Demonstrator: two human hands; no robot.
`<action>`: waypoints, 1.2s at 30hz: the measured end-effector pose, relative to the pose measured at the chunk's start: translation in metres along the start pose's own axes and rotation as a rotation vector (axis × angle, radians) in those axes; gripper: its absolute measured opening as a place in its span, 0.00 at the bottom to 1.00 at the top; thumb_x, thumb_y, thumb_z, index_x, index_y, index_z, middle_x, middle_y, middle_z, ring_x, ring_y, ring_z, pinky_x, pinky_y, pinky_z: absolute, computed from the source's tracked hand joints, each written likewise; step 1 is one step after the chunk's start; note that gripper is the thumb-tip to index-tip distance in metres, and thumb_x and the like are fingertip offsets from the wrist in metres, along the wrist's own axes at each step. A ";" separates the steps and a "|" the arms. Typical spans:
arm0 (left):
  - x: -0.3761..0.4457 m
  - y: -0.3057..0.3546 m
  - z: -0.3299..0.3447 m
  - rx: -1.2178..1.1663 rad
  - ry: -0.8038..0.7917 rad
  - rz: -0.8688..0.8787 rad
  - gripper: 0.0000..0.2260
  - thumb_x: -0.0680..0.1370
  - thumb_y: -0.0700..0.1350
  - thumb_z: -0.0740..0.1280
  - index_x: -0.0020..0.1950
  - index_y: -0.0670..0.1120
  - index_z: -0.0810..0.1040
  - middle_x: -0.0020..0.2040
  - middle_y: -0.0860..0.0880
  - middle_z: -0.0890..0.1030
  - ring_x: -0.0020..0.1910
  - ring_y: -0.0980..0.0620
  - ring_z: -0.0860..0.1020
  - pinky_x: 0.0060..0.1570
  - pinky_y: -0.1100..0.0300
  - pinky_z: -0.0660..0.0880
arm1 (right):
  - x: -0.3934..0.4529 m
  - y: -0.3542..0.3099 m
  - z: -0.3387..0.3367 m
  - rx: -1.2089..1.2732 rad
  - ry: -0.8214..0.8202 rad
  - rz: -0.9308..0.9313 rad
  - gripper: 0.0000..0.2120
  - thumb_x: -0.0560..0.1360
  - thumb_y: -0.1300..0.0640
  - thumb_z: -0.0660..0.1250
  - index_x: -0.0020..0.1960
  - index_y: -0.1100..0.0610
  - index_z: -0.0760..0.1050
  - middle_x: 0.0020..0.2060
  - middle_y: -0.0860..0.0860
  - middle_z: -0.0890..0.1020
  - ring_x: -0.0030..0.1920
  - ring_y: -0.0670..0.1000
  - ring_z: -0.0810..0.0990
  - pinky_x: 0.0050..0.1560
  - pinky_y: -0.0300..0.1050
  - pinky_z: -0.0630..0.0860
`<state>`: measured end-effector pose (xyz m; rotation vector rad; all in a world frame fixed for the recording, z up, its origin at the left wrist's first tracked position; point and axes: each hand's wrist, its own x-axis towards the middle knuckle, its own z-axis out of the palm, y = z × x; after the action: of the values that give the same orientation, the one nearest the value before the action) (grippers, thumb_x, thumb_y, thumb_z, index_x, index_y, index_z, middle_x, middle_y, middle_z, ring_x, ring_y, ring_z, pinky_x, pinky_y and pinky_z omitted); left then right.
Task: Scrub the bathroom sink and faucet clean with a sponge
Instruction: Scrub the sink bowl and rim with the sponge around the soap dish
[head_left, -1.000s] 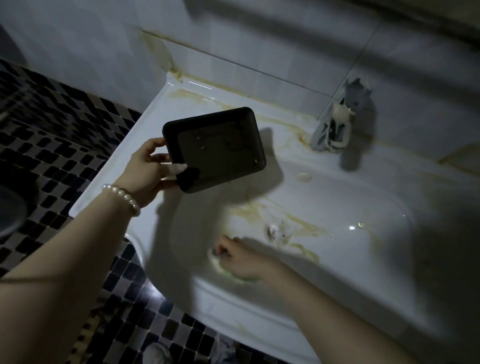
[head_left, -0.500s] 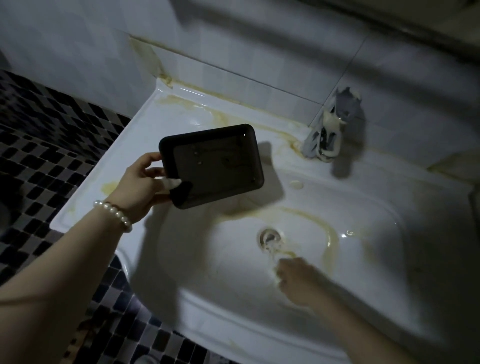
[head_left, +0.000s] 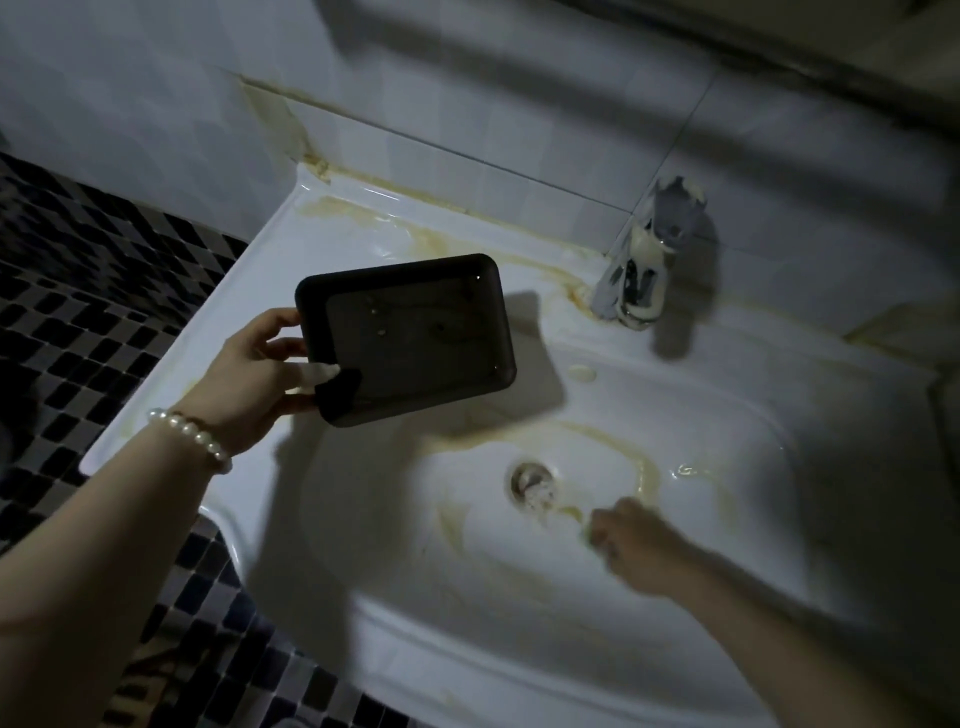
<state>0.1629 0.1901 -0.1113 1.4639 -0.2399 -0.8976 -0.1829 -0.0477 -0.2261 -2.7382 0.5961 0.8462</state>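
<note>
The sink (head_left: 597, 597) was glossy white ceramic w/ yellow-brown staining, its faucet (head_left: 644, 260) shiny chrome metal under pale crust. A dark tray (head_left: 410, 338) looked like smooth, semi-gloss plastic; a bracelet (head_left: 192, 434) showed lustrous pearl-like beads. Wall tiles (head_left: 415, 93) were smooth, glazed.

White ceramic sink (head_left: 753, 415) against tiled wall; chrome faucet (head_left: 641, 260) behind basin, round metal drain (head_left: 532, 483) in it. Left hand (head_left: 254, 374) holds black rectangular plastic tray (head_left: 405, 338) above left rim; right hand (head_left: 636, 545) in basin, right of drain.

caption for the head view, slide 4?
Left hand holds black rectangular tray above stained white ceramic sink; right hand scrubs beside drain.
</note>
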 end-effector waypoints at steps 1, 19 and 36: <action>0.000 0.001 0.001 0.017 -0.005 -0.006 0.20 0.69 0.27 0.67 0.47 0.52 0.78 0.46 0.46 0.79 0.41 0.47 0.82 0.41 0.50 0.81 | 0.002 0.023 -0.006 -0.063 0.075 0.175 0.12 0.74 0.55 0.61 0.57 0.49 0.69 0.57 0.54 0.72 0.58 0.58 0.71 0.52 0.45 0.68; 0.006 -0.014 0.080 0.939 -0.328 -0.496 0.13 0.72 0.31 0.67 0.56 0.35 0.77 0.32 0.43 0.77 0.28 0.50 0.76 0.24 0.56 0.77 | -0.040 0.023 -0.040 -0.188 0.197 0.567 0.17 0.73 0.58 0.65 0.61 0.53 0.69 0.60 0.59 0.70 0.55 0.59 0.72 0.51 0.49 0.76; 0.042 -0.021 0.113 0.881 -0.182 -0.082 0.10 0.74 0.37 0.67 0.54 0.43 0.79 0.45 0.43 0.84 0.37 0.52 0.81 0.41 0.60 0.78 | 0.030 0.031 -0.133 0.282 1.240 0.305 0.11 0.67 0.75 0.65 0.49 0.72 0.77 0.49 0.68 0.75 0.49 0.66 0.74 0.51 0.53 0.72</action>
<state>0.1101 0.0812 -0.1294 2.2060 -0.7880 -1.0498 -0.1089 -0.1270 -0.1384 -2.6236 1.1945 -0.9736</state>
